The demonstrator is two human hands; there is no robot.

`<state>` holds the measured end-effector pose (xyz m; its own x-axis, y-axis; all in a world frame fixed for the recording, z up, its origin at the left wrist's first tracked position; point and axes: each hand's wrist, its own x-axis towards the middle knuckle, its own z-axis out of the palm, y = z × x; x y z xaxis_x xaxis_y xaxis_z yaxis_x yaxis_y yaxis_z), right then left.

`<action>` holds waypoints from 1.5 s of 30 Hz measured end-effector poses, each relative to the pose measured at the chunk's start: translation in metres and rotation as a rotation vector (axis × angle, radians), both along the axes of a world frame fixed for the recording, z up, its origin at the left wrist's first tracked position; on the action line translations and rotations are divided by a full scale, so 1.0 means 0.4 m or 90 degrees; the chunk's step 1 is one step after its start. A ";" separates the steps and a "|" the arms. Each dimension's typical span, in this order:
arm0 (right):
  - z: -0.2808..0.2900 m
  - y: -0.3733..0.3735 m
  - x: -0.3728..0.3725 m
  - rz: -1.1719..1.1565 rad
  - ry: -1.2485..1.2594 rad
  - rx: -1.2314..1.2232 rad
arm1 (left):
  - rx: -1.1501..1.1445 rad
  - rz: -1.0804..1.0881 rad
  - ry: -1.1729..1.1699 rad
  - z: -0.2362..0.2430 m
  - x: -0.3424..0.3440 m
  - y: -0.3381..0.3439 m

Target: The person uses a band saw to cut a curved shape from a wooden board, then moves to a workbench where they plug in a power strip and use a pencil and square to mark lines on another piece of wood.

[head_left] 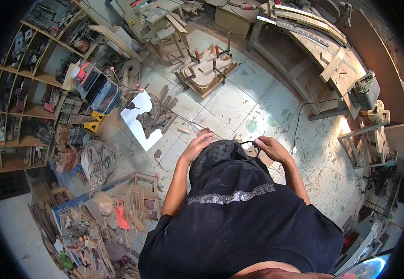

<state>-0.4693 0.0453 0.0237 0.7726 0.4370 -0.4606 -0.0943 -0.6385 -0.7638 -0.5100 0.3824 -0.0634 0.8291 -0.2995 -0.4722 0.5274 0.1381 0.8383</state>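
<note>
My right hand (271,148) is closed on a thin black cord (248,142), which bends in a loop by its fingers. A dark mesh cloth (218,153) bulges between my hands, at the lower end of my black shirt (239,223). My left hand (200,145) is beside that cloth's left edge, fingers drawn together. Whatever those fingers hold, if anything, is too small to make out. Beyond my left hand a thin rod or line (190,122) runs across the tiled floor (225,104).
Ahead, a wooden panel with red-handled clamps (206,67) stands on the floor. A white cut-out sheet (139,121) and wood scraps lie left, before tool shelves (30,88). A wire-sided crate (104,204) is near left; a workbench (320,46) stands at right.
</note>
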 end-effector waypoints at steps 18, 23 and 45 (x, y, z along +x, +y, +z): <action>0.001 -0.001 0.004 0.022 0.025 -0.025 | 0.015 -0.014 -0.015 0.022 -0.001 -0.013; -0.006 -0.002 0.004 0.029 0.031 -0.036 | 0.018 -0.025 -0.006 0.032 0.001 -0.011; -0.032 0.000 -0.007 -0.009 -0.014 0.011 | 0.010 -0.034 -0.001 0.028 0.003 -0.009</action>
<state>-0.4722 0.0454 0.0110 0.7889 0.4334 -0.4357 -0.0857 -0.6243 -0.7764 -0.5089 0.3788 -0.0520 0.8128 -0.3358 -0.4760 0.5322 0.0961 0.8411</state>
